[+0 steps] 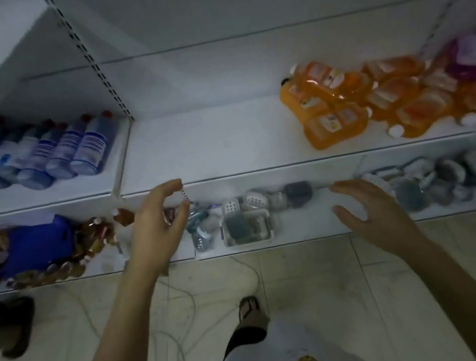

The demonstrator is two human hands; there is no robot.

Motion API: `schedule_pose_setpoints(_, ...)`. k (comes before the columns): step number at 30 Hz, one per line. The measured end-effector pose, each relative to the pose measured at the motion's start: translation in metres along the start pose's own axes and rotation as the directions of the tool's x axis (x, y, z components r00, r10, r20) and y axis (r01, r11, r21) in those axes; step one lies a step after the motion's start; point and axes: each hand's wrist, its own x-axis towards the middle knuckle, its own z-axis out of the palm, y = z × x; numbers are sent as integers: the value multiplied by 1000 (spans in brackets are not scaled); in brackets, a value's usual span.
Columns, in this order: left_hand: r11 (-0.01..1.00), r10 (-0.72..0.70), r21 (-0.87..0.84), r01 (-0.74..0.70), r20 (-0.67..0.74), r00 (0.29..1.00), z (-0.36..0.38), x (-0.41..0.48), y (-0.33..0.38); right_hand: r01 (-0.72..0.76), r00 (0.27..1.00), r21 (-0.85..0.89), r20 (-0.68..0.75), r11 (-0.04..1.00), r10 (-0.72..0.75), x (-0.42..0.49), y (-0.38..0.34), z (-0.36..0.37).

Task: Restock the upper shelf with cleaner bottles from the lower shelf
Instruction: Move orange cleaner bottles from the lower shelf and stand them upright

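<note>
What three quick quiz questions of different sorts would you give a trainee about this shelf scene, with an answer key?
1. True or false: the orange bottles are at the left end of the upper shelf.
2. The right hand is: A gripping a bottle; B open, holding nothing; C out of view.
3. Fill in: the white basket sits on the ____ shelf.

Key: 1 false, they are toward the right; 2 B; 3 lower.

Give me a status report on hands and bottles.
Left hand pinching small white piece; right hand open, empty. Orange bottles on upper shelf. Loose cables on floor underfoot.
</note>
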Motion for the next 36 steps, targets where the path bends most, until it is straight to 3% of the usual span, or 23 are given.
schedule_pose_setpoints(4, 997, -73, 30, 70, 128, 989, 42, -8, -6, -140, 987, 26, 80, 990, 137, -27, 36, 14)
schedule_pose_setpoints(12, 996, -89, -1, 91, 216, 972, 112, 51, -3, -245, 969, 45, -14, 968, 246, -5, 75, 10)
schedule_pose_setpoints(23, 993, 115, -19, -116, 356, 928, 206, 184, 41, -273, 954, -31, -138, 961, 267, 94, 130, -30)
schedule_pose_setpoints(28, 992, 85, 53, -116, 399, 913, 246, 235, 54, -172, 981, -42, -93, 984, 167, 146, 148, -43)
schedule_pose_setpoints(30, 995, 4, 91, -44, 398, 917, 264, 257, 56, -109, 993, -33, -41, 993, 108, 168, 155, -50)
schedule_pose_setpoints(32, 987, -151, 104, 119, 393, 907, 279, 275, 64, -38, 999, -19, -4, 999, 38, 188, 163, -58)
schedule_pose_setpoints(36, 861, -420, -54, 506, 486, 766, 310, 299, 82, 10, 997, -19, 79, 1000, -8, 213, 182, -72)
